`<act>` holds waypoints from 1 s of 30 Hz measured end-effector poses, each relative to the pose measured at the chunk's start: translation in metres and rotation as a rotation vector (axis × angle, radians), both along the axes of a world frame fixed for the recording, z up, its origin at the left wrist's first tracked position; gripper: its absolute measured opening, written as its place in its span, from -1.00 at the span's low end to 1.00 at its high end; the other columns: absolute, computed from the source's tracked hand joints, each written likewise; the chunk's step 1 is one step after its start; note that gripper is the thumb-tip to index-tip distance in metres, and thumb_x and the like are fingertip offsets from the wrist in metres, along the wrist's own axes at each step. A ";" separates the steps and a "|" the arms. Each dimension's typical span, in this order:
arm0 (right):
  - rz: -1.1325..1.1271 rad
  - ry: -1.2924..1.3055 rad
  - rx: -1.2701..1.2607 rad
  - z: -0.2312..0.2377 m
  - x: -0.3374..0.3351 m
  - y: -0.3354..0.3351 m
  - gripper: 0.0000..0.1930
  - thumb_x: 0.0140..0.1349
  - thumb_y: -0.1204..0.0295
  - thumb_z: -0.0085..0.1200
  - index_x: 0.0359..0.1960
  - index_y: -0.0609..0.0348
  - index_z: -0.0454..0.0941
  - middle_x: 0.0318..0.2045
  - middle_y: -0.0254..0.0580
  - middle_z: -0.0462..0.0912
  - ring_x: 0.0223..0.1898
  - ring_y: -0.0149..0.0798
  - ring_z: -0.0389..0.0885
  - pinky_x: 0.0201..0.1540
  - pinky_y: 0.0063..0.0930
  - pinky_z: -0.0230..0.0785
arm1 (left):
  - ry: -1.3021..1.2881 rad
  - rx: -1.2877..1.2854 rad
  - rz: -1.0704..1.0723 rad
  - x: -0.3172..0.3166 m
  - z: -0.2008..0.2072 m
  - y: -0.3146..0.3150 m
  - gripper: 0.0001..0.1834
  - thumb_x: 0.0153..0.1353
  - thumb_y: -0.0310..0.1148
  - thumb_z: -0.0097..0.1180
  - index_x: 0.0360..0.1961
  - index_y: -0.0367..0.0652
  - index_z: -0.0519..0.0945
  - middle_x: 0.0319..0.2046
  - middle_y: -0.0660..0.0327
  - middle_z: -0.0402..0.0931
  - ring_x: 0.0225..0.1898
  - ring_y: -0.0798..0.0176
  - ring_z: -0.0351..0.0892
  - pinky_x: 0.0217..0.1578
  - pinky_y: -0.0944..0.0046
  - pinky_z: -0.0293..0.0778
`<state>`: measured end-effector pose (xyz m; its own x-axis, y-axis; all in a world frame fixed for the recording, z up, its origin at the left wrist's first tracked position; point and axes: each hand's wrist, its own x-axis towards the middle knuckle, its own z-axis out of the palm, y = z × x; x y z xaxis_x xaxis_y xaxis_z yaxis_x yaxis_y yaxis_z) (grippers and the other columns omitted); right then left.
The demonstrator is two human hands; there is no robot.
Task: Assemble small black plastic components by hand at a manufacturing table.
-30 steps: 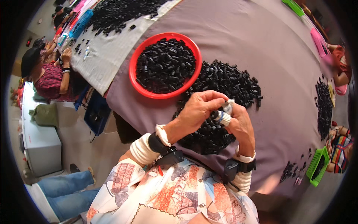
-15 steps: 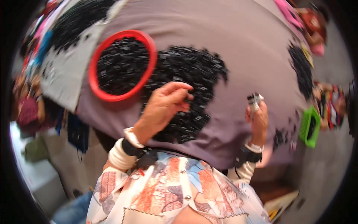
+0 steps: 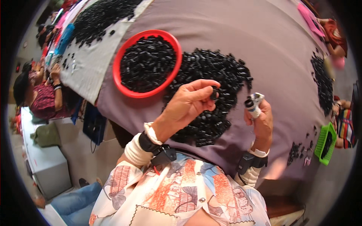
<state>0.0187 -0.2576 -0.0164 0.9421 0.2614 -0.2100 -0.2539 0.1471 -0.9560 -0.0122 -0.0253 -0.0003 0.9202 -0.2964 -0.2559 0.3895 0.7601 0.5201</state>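
My left hand (image 3: 188, 100) is closed in a pinch, with a small black plastic piece (image 3: 214, 92) between thumb and fingers. It hovers over a spread pile of similar black pieces (image 3: 211, 67) on a mauve cloth. To its right, my right hand (image 3: 263, 118) is wrapped round a small silvery metal hand tool (image 3: 255, 105) with a white-banded handle; its exact kind is unclear. A dark round end on the tool faces my left hand. The two hands are apart. Beyond my left hand stands a round red basket (image 3: 117, 77) filled with black pieces.
A pale cloth (image 3: 86, 75) at the far left bears another black heap (image 3: 102, 22). On the right lie a long black pile (image 3: 322, 84), scattered pieces (image 3: 296, 152) and a green basket (image 3: 323, 145). Other people sit at the left and right edges of the table.
The whole view has shifted, so basket and pile appear farther right. My right hand with the tool is closer to my left hand and the pile. The black piece in my left hand shows more clearly.
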 end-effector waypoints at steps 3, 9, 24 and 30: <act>0.237 0.048 -0.058 0.009 0.006 0.045 -0.82 0.01 0.44 0.14 -0.37 0.15 0.41 -0.70 -0.47 0.37 -0.75 -0.59 0.30 -0.75 -0.72 0.08 | -0.015 -0.005 0.032 -0.003 -0.006 0.008 -0.75 0.23 -0.41 -0.04 -0.09 -0.28 0.45 -0.37 0.21 0.51 -0.42 0.41 0.48 -0.32 0.34 0.43; 0.408 -0.001 -0.240 0.018 0.011 0.085 -0.67 -0.13 0.30 0.32 -0.39 0.16 0.45 -0.68 -0.49 0.40 -0.75 -0.62 0.29 -0.75 -0.72 0.12 | -0.016 -0.005 0.093 -0.005 -0.006 0.018 -0.75 0.22 -0.44 -0.03 -0.09 -0.28 0.45 -0.36 0.21 0.52 -0.38 0.40 0.51 -0.30 0.41 0.46; 0.465 -0.072 -0.344 0.016 0.012 0.094 -0.72 -0.09 0.32 0.23 -0.42 0.23 0.47 -0.70 -0.43 0.39 -0.76 -0.58 0.30 -0.76 -0.67 0.12 | -0.039 0.038 0.095 -0.006 -0.006 0.020 -0.79 0.22 -0.44 -0.03 -0.15 -0.30 0.48 -0.31 0.20 0.53 -0.34 0.42 0.52 -0.30 0.42 0.48; 0.469 -0.215 -0.382 0.017 0.010 0.093 -0.77 -0.07 0.35 0.20 -0.48 0.24 0.47 -0.68 -0.43 0.39 -0.66 -0.58 0.28 -0.66 -0.63 0.13 | -0.039 0.137 0.097 -0.004 -0.007 0.016 -0.79 0.22 -0.42 -0.03 -0.16 -0.30 0.49 -0.32 0.21 0.54 -0.36 0.43 0.53 -0.33 0.42 0.49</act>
